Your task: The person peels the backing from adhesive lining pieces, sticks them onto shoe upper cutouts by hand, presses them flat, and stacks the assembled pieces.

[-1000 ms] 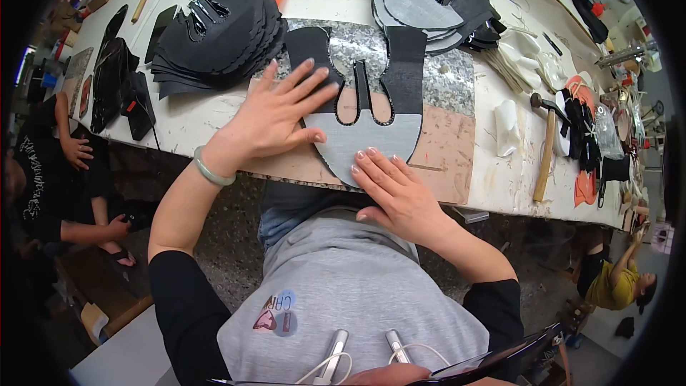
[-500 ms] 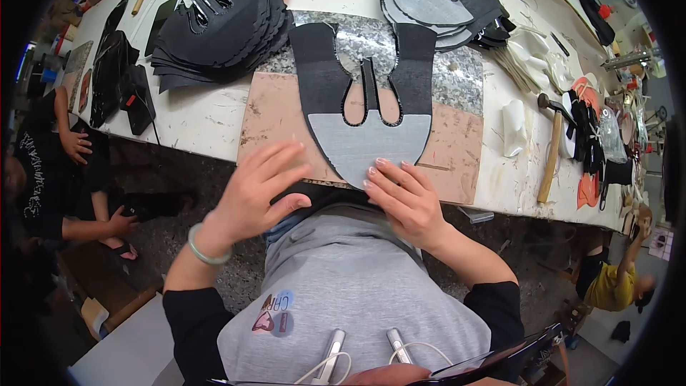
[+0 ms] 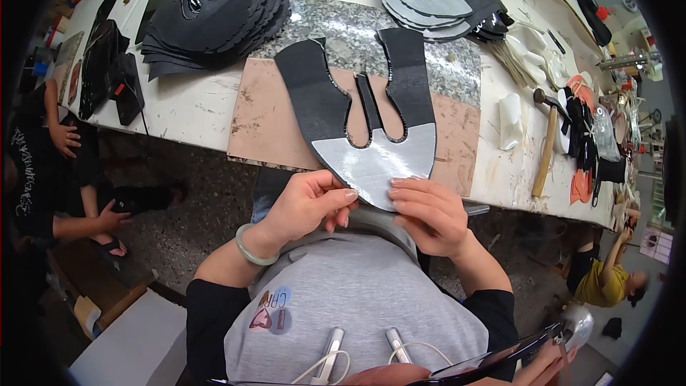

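Note:
A flat black shoe upper (image 3: 382, 161) with a grey toe part and two rounded cut-outs lies over a board, its toe toward me and hanging past the table edge. At the toe's left edge, my left hand (image 3: 306, 206) pinches the rim between thumb and curled fingers. My right hand (image 3: 434, 216) grips the toe's right side, fingers on the grey face; its thumb is partly below the edge. Beneath the upper are a pinkish board (image 3: 250, 118) and a speckled stone slab (image 3: 336, 25).
Black uppers form a stack (image 3: 207, 28) at far left; grey-backed ones form another stack (image 3: 429, 0) at far right. A hammer (image 3: 547, 146) and white pieces (image 3: 510, 121) lie on the right. A black box (image 3: 128, 89) stands left. Another person's hand (image 3: 64, 139) shows at the left.
My left hand has moved right and closed on the toe's edge. The upper has shifted toward me and tilted slightly, and my right hand now grips its side instead of lying flat.

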